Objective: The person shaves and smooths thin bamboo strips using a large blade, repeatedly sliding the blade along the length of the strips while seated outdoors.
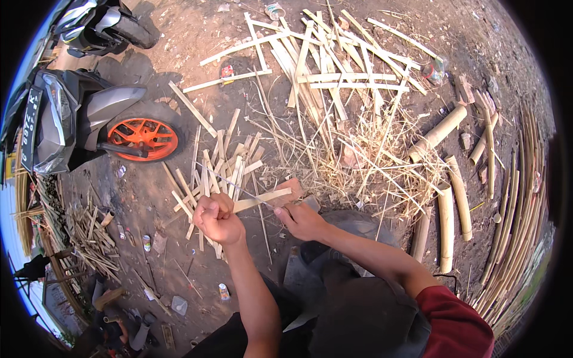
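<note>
My left hand (219, 219) is closed, its fingers curled around the near end of a pale bamboo strip (249, 203). The strip points right, its far end over a reddish block (293, 186) on the ground. My right hand (303, 222) is closed too, thumb on top. From it a long, thin grey knife blade (242, 188), seen almost edge-on, runs up and left across the strip. Its handle is hidden in my fingers. Just beyond my left hand lies a heap of short split bamboo pieces (236, 164).
Curly bamboo shavings (382, 155) and long split strips (340, 77) cover the ground ahead. Cut bamboo tubes (446, 230) lie at the right, beside long poles (525, 203). Motorbikes, one with an orange wheel (143, 139), stand at the left. Another person (122, 331) is at the lower left.
</note>
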The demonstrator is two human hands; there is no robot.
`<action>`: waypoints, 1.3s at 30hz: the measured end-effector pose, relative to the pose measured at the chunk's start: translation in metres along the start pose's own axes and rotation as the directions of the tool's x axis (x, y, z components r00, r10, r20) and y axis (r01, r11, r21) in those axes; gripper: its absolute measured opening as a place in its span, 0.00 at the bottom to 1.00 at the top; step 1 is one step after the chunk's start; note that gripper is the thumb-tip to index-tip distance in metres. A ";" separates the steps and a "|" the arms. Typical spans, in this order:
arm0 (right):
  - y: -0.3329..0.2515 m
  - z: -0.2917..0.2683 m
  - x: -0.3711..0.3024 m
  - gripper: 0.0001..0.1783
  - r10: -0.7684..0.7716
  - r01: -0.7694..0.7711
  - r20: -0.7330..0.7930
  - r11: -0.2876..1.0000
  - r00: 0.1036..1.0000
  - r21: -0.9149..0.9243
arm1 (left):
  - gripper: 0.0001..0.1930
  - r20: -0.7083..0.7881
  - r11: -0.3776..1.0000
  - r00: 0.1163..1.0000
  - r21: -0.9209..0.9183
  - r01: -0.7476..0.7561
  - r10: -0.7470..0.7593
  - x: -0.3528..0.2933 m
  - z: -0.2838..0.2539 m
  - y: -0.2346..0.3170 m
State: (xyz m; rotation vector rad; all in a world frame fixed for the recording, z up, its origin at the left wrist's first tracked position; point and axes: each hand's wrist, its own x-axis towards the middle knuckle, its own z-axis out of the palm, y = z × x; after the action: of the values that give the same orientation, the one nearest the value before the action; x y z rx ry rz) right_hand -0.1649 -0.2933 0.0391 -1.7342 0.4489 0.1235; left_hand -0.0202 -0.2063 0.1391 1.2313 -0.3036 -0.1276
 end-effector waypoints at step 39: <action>0.071 -0.020 -0.052 0.36 0.310 -0.276 0.027 0.879 0.950 -0.389 | 0.23 -0.181 0.993 0.983 0.120 0.009 0.013 0.008 0.005 -0.007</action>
State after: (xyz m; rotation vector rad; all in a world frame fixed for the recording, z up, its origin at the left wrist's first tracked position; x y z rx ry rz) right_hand -0.2420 -0.3111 -0.0049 -2.0212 0.6539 0.5370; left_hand -0.0137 -0.2153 0.1351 1.3522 -0.1559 0.0054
